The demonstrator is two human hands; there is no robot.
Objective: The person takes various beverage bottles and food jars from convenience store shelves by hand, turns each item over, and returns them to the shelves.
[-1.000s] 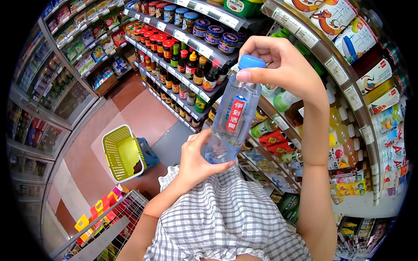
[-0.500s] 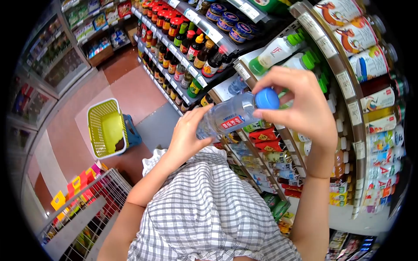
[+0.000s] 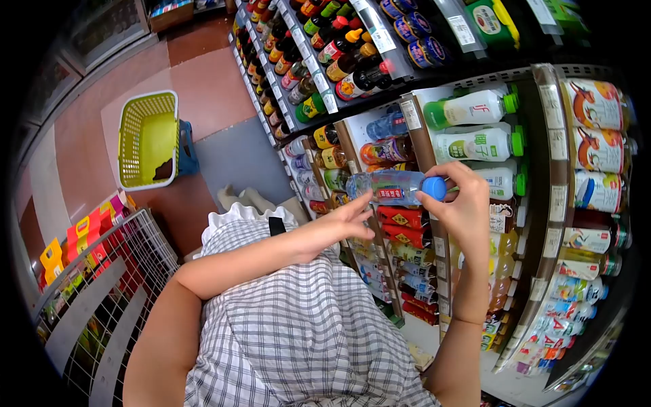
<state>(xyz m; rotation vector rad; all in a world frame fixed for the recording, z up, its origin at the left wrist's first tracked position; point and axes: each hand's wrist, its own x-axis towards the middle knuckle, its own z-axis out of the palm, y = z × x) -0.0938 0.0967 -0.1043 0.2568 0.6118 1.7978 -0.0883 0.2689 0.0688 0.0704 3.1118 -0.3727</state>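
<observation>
A clear plastic water bottle (image 3: 400, 188) with a blue cap and a red-and-white label lies nearly sideways before the drinks shelf. My right hand (image 3: 463, 203) pinches it at the cap, thumb on one side and fingers on the other. Just below the bottle's base end is my left hand (image 3: 344, 226), its fingers apart; whether a fingertip touches the bottle I cannot tell. Beyond the bottle, red packages (image 3: 405, 226) and other drinks fill the shelf row. White bottles with green caps (image 3: 468, 108) stand near my right hand.
A yellow-green basket (image 3: 150, 139) with a blue part beside it rests on the tiled floor. At lower left is a metal wire cart (image 3: 135, 251) with colourful packages. Sauce bottles (image 3: 336, 51) line the upper shelves, and a tall shelf edge (image 3: 555, 176) runs along the right.
My left hand has come off the bottle and its fingers have opened. My right hand still grips the cap, and the bottle is closer to the shelf. The view has shifted.
</observation>
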